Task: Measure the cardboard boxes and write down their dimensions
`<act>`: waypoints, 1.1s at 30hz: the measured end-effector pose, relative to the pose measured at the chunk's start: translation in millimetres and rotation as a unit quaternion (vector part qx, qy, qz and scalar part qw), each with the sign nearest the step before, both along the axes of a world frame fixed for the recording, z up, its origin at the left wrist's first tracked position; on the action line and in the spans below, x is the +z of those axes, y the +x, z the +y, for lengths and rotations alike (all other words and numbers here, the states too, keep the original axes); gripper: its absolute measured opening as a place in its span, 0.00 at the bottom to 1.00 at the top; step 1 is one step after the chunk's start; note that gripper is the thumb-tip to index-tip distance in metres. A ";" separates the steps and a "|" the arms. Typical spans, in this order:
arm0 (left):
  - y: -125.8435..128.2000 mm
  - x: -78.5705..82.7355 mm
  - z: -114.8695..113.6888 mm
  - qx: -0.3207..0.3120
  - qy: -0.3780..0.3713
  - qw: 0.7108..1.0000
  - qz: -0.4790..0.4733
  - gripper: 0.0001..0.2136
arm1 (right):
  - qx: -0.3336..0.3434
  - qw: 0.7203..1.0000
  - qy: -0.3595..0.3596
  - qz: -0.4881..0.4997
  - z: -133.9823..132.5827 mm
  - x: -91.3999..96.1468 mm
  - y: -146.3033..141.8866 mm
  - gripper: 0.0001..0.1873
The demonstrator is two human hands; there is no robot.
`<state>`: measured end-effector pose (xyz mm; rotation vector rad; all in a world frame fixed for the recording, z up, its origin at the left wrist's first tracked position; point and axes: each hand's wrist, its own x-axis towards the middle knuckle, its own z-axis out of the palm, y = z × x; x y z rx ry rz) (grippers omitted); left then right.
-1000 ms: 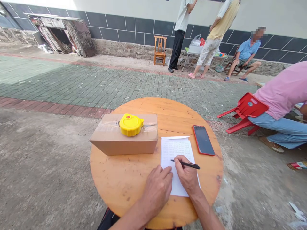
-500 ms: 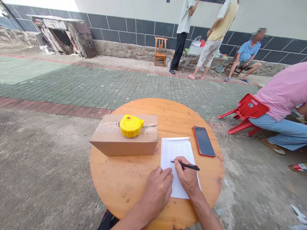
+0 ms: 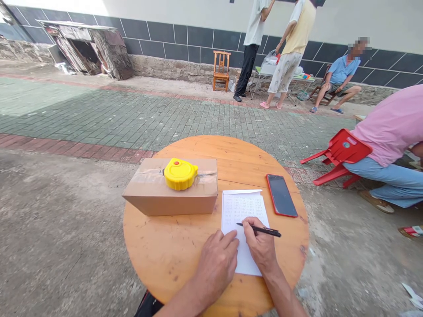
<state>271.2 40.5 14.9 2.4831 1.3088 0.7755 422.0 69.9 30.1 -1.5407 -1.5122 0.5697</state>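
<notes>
A white sheet of paper with rows of small print lies on the round wooden table. My right hand is closed on a black pen, its tip resting on the sheet. My left hand lies beside it, fingers loosely curled, fingertips pressing on the sheet's left edge. A taped cardboard box sits at the table's left with a yellow tape measure on top. A red-cased phone lies face up to the right of the paper.
A person in a pink shirt sits on a red plastic stool close at the right. Far back, two people stand by a small folding table; another sits there. A wooden chair stands by the wall.
The pen has shifted slightly to the right in my right hand. The standing person in the yellow top has stepped to the left. The rest is unchanged.
</notes>
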 end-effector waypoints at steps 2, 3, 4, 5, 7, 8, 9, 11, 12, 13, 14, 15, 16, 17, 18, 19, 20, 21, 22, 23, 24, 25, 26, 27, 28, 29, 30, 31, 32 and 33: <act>0.1 -0.1 -0.4 -0.002 -0.005 1.000 0.008 0.11 | -0.009 1.000 0.003 0.002 -0.2 0.3 -0.2 0.13; 0.1 0.1 -0.5 -0.002 -0.009 1.000 0.012 0.11 | -0.011 1.000 0.004 0.002 -0.3 0.4 -0.4 0.13; 0.1 0.4 -0.5 -0.003 -0.012 1.000 0.015 0.11 | -0.012 1.000 0.004 0.002 -0.2 0.4 -0.5 0.13; 0.1 0.8 -0.6 -0.004 -0.015 1.000 0.017 0.11 | -0.012 1.000 0.004 0.002 -0.1 0.5 -0.6 0.13; 0.2 1.6 -0.5 -0.003 -0.017 1.000 0.017 0.11 | -0.011 1.000 0.004 0.001 0.1 0.5 -0.8 0.13; 0.2 1.9 -0.4 -0.003 -0.016 1.000 0.016 0.10 | -0.011 1.000 0.004 0.000 0.2 0.6 -0.9 0.13; 0.3 2.1 -0.3 -0.002 -0.015 1.000 0.015 0.10 | -0.011 1.000 0.004 0.000 0.3 0.7 -1.1 0.13; 0.5 2.3 -0.1 0.000 -0.011 1.000 0.013 0.10 | -0.013 1.000 0.003 -0.001 0.2 1.2 -1.4 0.14; 0.6 2.4 0.1 0.001 -0.009 1.000 0.012 0.10 | -0.013 1.000 0.002 -0.002 0.1 1.6 -1.7 0.14; 0.7 2.4 0.3 0.002 -0.008 1.000 0.010 0.10 | -0.014 1.000 0.002 -0.002 -0.1 2.0 -1.9 0.14; 0.8 2.5 0.5 0.002 -0.007 1.000 0.009 0.10 | -0.014 1.000 0.002 -0.002 -0.3 2.4 -2.0 0.14; 0.9 2.5 0.7 0.003 -0.007 1.000 0.008 0.10 | -0.014 1.000 0.001 -0.002 -0.6 2.8 -2.1 0.13; 1.0 2.6 0.9 0.003 -0.007 1.000 0.007 0.10 | -0.014 1.000 0.001 -0.001 -0.8 3.0 -2.0 0.13; 1.0 2.8 1.0 0.003 -0.008 1.000 0.006 0.10 | -0.013 1.000 0.001 -0.001 -1.0 3.0 -1.9 0.13; 1.1 2.9 1.1 0.003 -0.009 1.000 0.005 0.10 | -0.012 1.000 0.001 0.000 -1.1 2.9 -1.8 0.13; 1.1 3.0 1.1 0.003 -0.010 1.000 0.004 0.10 | -0.011 1.000 0.000 0.001 -1.1 2.7 -1.6 0.13; 1.1 3.1 1.0 0.004 -0.009 1.000 0.003 0.10 | -0.010 1.000 -0.001 0.003 -1.0 2.5 -1.4 0.13; 1.1 3.2 0.9 0.004 -0.009 1.000 0.003 0.10 | -0.008 1.000 -0.003 0.003 -0.8 2.2 -1.3 0.13; 1.1 3.3 0.8 0.005 -0.008 1.000 0.003 0.10 | -0.008 1.000 -0.004 0.004 -0.6 2.1 -1.3 0.13; 1.1 3.3 0.6 0.005 -0.007 1.000 0.003 0.11 | -0.007 1.000 -0.004 0.005 -0.4 2.0 -1.3 0.13; 1.2 3.3 0.5 0.006 -0.006 1.000 0.003 0.11 | -0.006 1.000 -0.005 0.005 -0.2 2.1 -1.4 0.13; 1.2 3.4 0.4 0.007 -0.005 1.000 0.003 0.11 | -0.006 1.000 -0.005 0.005 0.0 2.3 -1.6 0.13; 1.2 3.4 0.4 0.007 -0.005 1.000 0.003 0.11 | -0.006 1.000 -0.005 0.005 0.1 2.6 -1.7 0.13; 1.1 3.5 0.4 0.008 -0.004 1.000 0.002 0.11 | -0.005 1.000 -0.006 0.004 0.1 2.8 -1.7 0.13; 1.0 3.5 0.6 0.008 -0.005 1.000 0.000 0.11 | -0.003 1.000 -0.007 0.004 0.1 2.9 -1.6 0.13; 0.9 3.6 0.8 0.008 -0.006 1.000 -0.001 0.11 | 0.000 1.000 -0.008 0.005 0.1 2.7 -1.3 0.13; 0.8 3.6 1.1 0.007 -0.007 1.000 -0.003 0.10 | 0.002 1.000 -0.010 0.007 0.0 2.3 -0.9 0.13; 0.7 3.6 1.3 0.006 -0.008 1.000 -0.004 0.10 | 0.004 1.000 -0.013 0.010 -0.1 1.7 -0.4 0.13; 0.7 3.6 1.4 0.006 -0.009 1.000 -0.005 0.10 | 0.003 1.000 -0.015 0.013 -0.2 1.0 0.2 0.13; 0.7 3.5 1.5 0.006 -0.011 1.000 -0.005 0.10 | 0.002 1.000 -0.017 0.015 -0.3 0.1 0.7 0.13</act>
